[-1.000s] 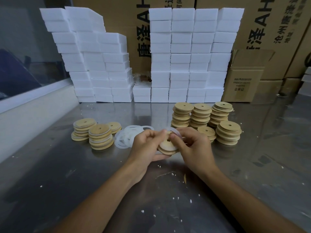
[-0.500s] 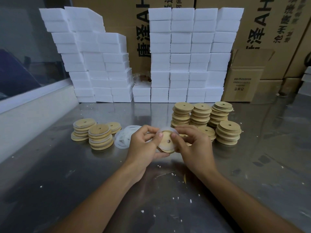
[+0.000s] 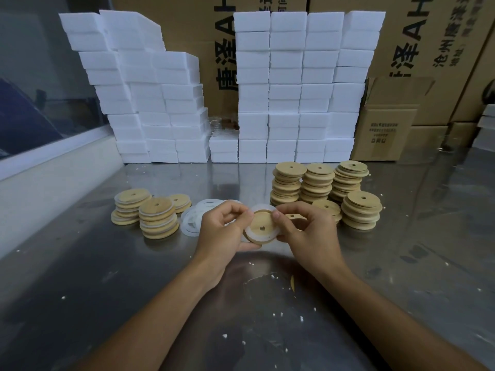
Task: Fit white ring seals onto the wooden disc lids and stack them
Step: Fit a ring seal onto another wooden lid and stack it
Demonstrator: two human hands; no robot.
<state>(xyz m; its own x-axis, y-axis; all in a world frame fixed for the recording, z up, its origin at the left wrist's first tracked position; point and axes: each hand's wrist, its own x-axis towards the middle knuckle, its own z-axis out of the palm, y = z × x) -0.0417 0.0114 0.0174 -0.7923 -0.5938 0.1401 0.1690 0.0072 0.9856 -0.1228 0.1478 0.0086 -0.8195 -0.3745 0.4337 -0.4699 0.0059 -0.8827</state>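
A wooden disc lid with a small centre hole is tilted up towards me, held above the steel table between both hands. A white ring seal lies round its rim. My left hand pinches the lid's left edge with thumb and fingers. My right hand pinches the right edge, fingertips on the seal. Loose white ring seals lie in a pile left of my hands. Stacks of lids with seals stand at the left. Stacks of bare wooden lids stand at the right.
Walls of white foam blocks stand at the back of the table, with cardboard boxes behind and to the right. A white ledge runs along the left side. White crumbs dot the steel table in front of me.
The lid has been lifted off the table and tilted up to face me. Both hands have shifted their pinch round its rim as the white seal goes on.
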